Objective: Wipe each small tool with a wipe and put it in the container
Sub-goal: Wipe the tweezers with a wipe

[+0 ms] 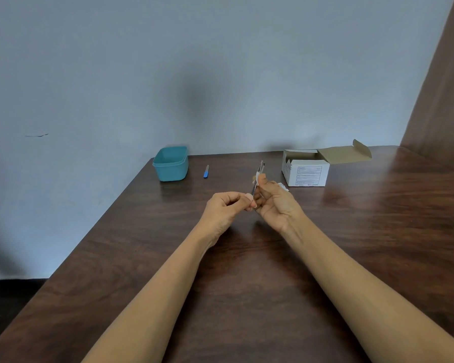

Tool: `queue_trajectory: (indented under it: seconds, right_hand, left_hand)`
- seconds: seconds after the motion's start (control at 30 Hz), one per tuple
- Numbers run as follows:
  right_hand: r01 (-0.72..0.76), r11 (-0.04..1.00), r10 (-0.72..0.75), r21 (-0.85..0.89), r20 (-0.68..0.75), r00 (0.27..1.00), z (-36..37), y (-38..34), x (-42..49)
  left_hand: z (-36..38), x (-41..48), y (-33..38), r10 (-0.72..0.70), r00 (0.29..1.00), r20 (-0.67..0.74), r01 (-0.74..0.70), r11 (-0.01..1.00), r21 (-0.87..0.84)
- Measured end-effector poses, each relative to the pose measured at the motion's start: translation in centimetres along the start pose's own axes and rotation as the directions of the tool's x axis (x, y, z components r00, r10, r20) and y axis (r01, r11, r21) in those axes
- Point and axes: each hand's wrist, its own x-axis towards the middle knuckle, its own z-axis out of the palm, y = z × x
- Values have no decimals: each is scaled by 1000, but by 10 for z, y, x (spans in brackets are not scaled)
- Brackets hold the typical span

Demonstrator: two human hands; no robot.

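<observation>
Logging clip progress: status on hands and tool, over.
Left hand pinches lower end of thin metal tool. Right hand holds small white wipe against it. Teal plastic container back left; blue-handled tool lies beside it, untouched.

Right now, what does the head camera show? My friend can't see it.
The left hand pinches a thin metal tool while the right hand holds a white wipe against it. Behind, on the brown table, sit a teal container, a blue tool and an open box.
</observation>
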Motion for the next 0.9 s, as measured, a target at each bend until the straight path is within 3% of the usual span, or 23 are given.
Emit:
queue_trajectory:
  seconds: [0.17, 0.37, 0.5, 0.7, 0.9]
  right_hand:
    - [43, 997, -38, 56, -89, 995, -4, -17, 0]
    - [48, 999, -44, 15, -174, 984, -9, -20, 4]
    - [149, 973, -98, 175, -272, 957, -17, -27, 11]
    - [207, 977, -185, 44, -300, 936, -22, -15, 6]
    - [285, 919, -316, -272, -77, 946, -4, 6, -2]
  left_hand:
    - [0, -4, -4, -19, 994, 106, 15, 999, 41]
    - [0, -2, -2, -59, 992, 114, 60, 998, 1]
    - [-6, -2, -3, -72, 988, 137, 66, 997, 42]
    - [-26, 8, 4, -81, 992, -97, 88, 994, 70]
    - [-60, 24, 10, -70, 958, -278, 130, 970, 204]
